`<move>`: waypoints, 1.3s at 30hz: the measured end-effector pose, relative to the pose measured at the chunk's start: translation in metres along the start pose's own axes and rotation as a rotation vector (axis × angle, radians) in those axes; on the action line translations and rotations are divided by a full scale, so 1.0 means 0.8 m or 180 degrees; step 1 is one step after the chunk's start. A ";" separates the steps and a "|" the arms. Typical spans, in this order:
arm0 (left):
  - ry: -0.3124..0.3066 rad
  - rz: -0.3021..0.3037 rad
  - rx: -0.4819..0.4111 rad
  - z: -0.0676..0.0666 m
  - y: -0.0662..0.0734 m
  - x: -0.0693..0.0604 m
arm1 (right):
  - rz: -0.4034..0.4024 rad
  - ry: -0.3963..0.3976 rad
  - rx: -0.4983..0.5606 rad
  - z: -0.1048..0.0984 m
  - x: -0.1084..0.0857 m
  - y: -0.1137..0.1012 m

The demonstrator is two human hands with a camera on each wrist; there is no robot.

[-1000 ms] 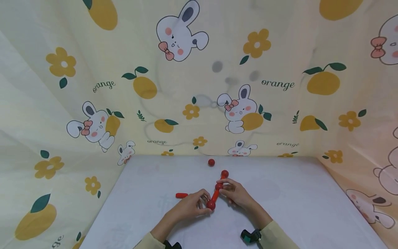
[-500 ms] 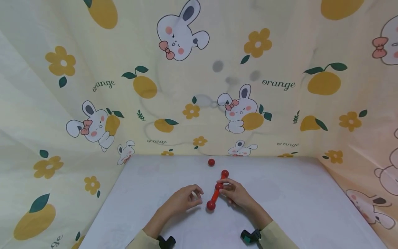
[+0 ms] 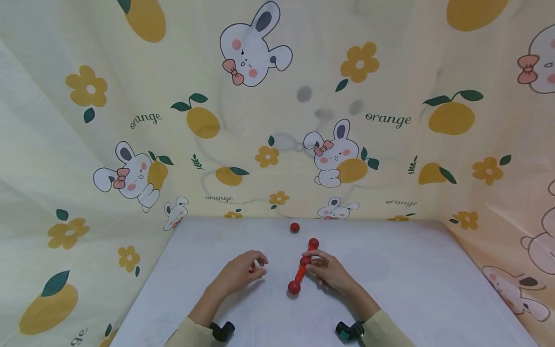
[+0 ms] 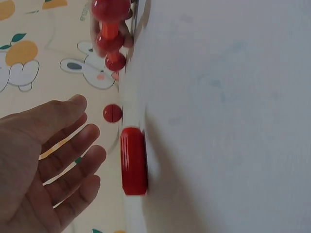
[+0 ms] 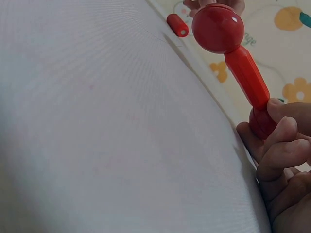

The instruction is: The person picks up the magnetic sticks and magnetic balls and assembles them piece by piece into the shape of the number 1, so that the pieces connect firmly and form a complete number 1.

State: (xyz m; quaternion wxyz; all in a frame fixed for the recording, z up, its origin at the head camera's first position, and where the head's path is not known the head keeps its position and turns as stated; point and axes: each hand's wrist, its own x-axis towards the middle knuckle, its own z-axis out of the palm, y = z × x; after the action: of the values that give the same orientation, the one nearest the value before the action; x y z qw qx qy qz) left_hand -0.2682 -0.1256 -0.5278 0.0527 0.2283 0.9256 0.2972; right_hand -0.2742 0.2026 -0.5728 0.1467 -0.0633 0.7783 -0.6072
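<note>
My right hand point(image 3: 331, 271) pinches the middle ball of a red ball-and-rod toy point(image 3: 300, 274). Three balls are joined by two rods in a line, slanting toward me in the head view. The near ball point(image 5: 218, 28) shows large in the right wrist view. My left hand point(image 3: 243, 272) is apart from the toy, fingers loosely bent with nothing between them. Beside it in the left wrist view lies a loose red rod point(image 4: 133, 161); in the head view the hand hides this rod. Also in the right wrist view, the loose rod point(image 5: 178, 25) shows a hole in its end.
A single red ball point(image 3: 295, 227) sits near the back edge of the white table point(image 3: 390, 279). A printed cloth point(image 3: 277, 106) with rabbits and oranges hangs behind and at the sides. Each wrist wears a black camera point(image 3: 350, 330).
My left hand has let go of the toy's near ball and moved left, covering the loose rod in the head view. The right hand and the toy have stayed in place.
</note>
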 end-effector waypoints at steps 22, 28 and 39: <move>-0.0127 -0.0216 0.0385 -0.007 -0.036 -0.006 | -0.0051 -0.0052 0.0049 -0.002 0.000 0.001; -0.0193 -0.0165 0.0547 -0.003 -0.034 -0.007 | -0.0042 -0.0042 0.0028 -0.001 -0.001 0.002; -0.0193 -0.0118 0.0655 0.004 -0.031 -0.009 | -0.0028 -0.0032 0.0022 -0.002 -0.001 0.002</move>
State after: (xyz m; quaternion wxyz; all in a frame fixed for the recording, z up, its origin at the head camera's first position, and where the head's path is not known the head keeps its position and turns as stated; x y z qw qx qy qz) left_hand -0.2704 -0.1451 -0.5447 0.0624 0.2242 0.9533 0.1925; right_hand -0.2734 0.2044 -0.5736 0.1481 -0.0692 0.7751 -0.6103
